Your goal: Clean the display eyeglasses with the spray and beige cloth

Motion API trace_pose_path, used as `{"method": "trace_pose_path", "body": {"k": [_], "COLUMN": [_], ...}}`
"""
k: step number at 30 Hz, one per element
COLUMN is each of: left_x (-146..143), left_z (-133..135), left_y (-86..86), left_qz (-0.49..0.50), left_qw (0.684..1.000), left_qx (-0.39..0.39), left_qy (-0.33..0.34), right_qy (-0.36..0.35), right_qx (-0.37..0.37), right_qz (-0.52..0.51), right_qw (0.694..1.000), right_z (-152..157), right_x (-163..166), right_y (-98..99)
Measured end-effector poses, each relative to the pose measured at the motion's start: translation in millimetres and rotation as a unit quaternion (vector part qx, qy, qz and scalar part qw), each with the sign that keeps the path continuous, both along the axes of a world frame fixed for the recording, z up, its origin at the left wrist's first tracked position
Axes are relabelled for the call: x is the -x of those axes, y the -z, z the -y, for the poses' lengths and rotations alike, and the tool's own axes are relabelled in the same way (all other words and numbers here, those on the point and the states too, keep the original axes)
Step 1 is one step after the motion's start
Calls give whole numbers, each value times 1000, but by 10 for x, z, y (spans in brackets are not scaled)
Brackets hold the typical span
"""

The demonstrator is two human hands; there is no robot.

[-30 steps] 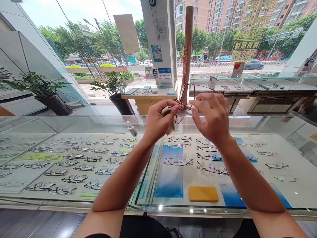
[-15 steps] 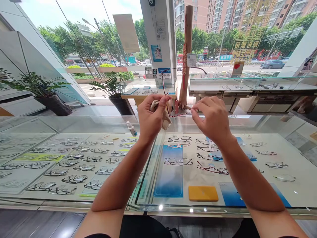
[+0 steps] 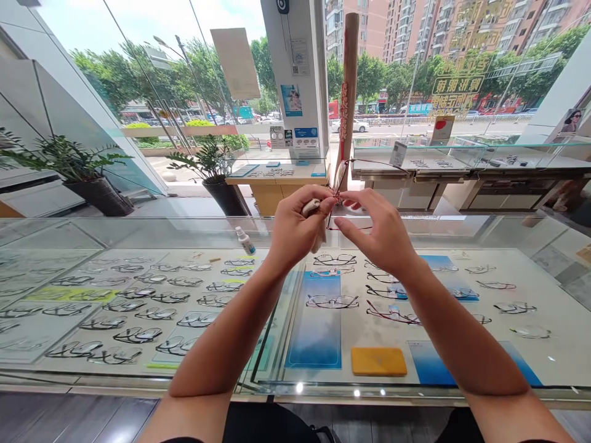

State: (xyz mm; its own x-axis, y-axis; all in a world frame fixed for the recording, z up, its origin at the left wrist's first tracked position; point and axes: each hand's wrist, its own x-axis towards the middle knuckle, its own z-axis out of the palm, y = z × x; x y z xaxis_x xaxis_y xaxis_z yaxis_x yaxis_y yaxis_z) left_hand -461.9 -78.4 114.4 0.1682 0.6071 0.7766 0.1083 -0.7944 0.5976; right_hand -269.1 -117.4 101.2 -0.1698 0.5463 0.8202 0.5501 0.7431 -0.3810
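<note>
My left hand [image 3: 298, 224] is closed, pinching a thin dark-framed pair of eyeglasses [image 3: 342, 175] near the middle of its frame. A pale cloth [image 3: 311, 208] is bunched in the same hand and hangs below the fingers. The glasses stand on their side, with one temple pointing right above my hands and the other lower down. My right hand [image 3: 381, 227] is at the frame, its fingertips close to the left ones. Its thumb stays apart from the index finger, with a gap between them. Whether those fingertips touch the frame is hard to see.
Below my hands is a glass display case [image 3: 323, 384] with rows of eyeglasses [image 3: 332, 301] inside. A small white spray bottle [image 3: 245, 240] stands to the left. A yellow case [image 3: 378, 361] lies near the front. Potted plants [image 3: 215, 169] and a wooden post [image 3: 349, 80] stand beyond.
My right hand has left the temple end and moved left toward the frame's middle. My left hand has shifted right and slightly down, turning the glasses.
</note>
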Motion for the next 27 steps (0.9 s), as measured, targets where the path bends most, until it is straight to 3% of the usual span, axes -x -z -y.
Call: {"method": "trace_pose_path", "body": {"k": [6,22,27], "left_x": [0,55,146], "left_z": [3,72,168], "left_y": [-1,-42,-95], "left_qz": [-12,-8,-58], "left_qw": [1000,990,979], "left_qx": [2,118,171], "left_qy": [25,80,94], "right_qy": [-11,-102,-80], "right_qx": [-14,125,135], "right_qz": [-24,-135,-130], "right_qw": [1000,978,979], "right_z": [-34,107,155], "right_x": [63,145,98], "right_y": [74,49,28]}}
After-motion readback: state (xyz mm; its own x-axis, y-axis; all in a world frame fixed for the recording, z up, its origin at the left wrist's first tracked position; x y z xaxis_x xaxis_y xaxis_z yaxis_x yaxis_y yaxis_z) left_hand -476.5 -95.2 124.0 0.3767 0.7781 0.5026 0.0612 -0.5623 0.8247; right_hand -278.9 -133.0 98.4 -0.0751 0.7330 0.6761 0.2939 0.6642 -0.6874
